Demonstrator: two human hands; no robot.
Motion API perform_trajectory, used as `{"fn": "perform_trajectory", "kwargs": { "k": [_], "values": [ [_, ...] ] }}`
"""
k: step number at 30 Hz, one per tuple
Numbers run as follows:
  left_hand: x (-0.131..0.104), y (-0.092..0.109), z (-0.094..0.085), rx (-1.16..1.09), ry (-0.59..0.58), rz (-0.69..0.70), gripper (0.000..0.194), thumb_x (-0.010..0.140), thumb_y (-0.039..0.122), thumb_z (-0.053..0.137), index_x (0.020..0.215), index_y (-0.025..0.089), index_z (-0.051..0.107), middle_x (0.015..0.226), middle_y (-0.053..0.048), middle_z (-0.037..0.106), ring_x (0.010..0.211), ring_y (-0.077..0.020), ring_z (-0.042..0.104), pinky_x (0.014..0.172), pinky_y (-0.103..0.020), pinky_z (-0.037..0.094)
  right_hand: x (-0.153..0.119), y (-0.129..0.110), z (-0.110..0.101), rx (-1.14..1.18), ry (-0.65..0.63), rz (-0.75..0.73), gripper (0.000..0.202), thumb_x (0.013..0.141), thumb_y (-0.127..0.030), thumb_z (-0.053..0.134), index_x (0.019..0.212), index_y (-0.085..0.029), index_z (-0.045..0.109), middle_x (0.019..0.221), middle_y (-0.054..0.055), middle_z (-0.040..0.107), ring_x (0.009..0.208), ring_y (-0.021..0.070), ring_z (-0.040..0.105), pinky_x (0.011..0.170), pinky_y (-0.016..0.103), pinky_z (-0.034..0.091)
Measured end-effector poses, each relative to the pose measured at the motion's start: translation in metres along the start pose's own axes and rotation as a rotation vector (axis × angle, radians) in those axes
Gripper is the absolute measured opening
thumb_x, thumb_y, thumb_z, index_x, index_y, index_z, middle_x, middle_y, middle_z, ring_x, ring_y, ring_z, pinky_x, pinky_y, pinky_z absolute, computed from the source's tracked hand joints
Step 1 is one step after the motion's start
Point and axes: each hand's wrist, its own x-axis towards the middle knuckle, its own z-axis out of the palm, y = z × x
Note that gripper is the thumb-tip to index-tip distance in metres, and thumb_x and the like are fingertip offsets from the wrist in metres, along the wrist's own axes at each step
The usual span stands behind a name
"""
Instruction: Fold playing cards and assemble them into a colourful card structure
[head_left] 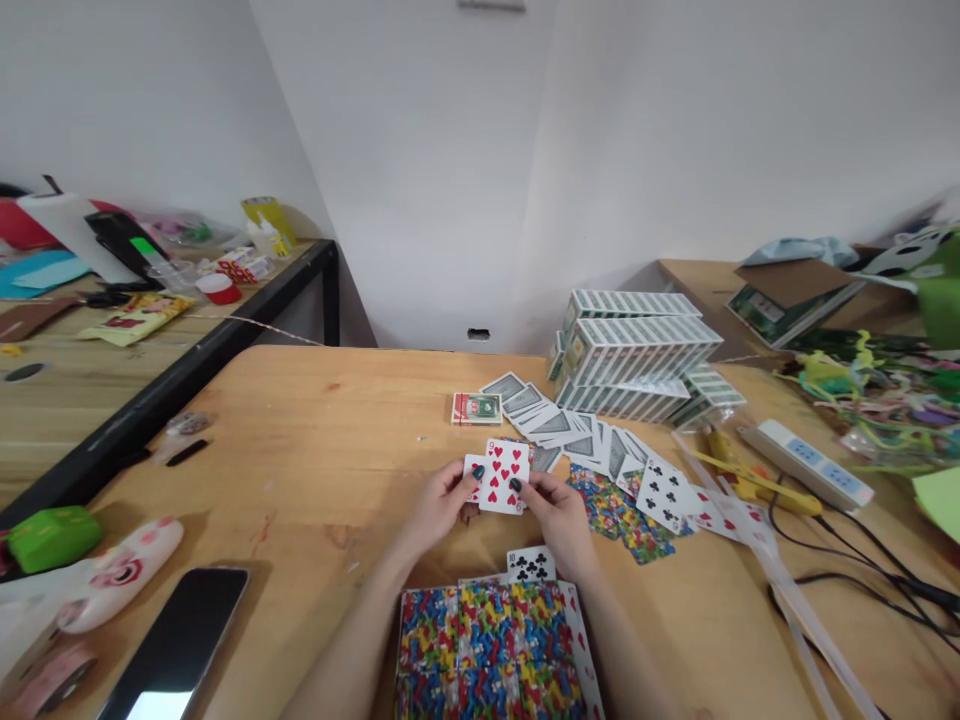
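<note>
My right hand pinches a nine of hearts, its thumb on the card's face near the right edge. Partly behind that card's left side is another red-pipped playing card, gripped between the thumb and fingers of my left hand. Beneath my forearms lies a block of cards with colourful patterned backs, arranged in rows. A ten of clubs sticks out face up at its far edge. Loose grey-backed cards fan across the table beyond my hands, and a six of clubs lies to the right.
A green and red card box lies beyond my hands. Striped card cartons are stacked at the back right. To the right are a power strip, a yellow glue gun and cables. A phone lies front left.
</note>
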Motion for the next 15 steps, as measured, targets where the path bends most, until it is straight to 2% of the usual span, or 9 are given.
{"fn": "perform_trajectory", "kwargs": {
  "k": [3,9,15],
  "values": [
    [0.0022,-0.0007,-0.0062,0.100,0.029,0.039,0.030,0.076,0.042,0.047,0.071,0.013,0.054,0.058,0.003,0.044,0.050,-0.0074,0.037,0.047,-0.019,0.031,0.0005,-0.0013,0.0002,-0.033,-0.002,-0.006,0.030,0.064,-0.040,0.065,0.082,-0.016,0.066,0.073,0.004,0.067,0.063,0.0165,0.057,0.058,0.026,0.044],
    [0.0036,0.0001,-0.0113,0.193,-0.014,0.102,0.034,0.075,0.041,0.048,0.059,0.012,0.054,0.064,0.000,0.046,0.060,-0.0104,0.040,0.056,-0.021,0.034,-0.0006,-0.0028,0.0005,-0.064,0.017,-0.021,0.027,0.064,-0.037,0.066,0.080,-0.016,0.065,0.068,0.003,0.065,0.061,0.0158,0.056,0.058,0.026,0.044],
    [0.0044,0.0020,-0.0100,0.222,-0.034,0.107,0.035,0.072,0.040,0.051,0.051,0.012,0.050,0.062,0.001,0.044,0.057,-0.0093,0.040,0.053,-0.021,0.033,-0.0010,-0.0048,0.0020,-0.017,-0.024,0.003,0.029,0.060,-0.036,0.069,0.081,-0.017,0.064,0.070,0.002,0.067,0.059,0.0166,0.059,0.056,0.027,0.047]
  ]
}}
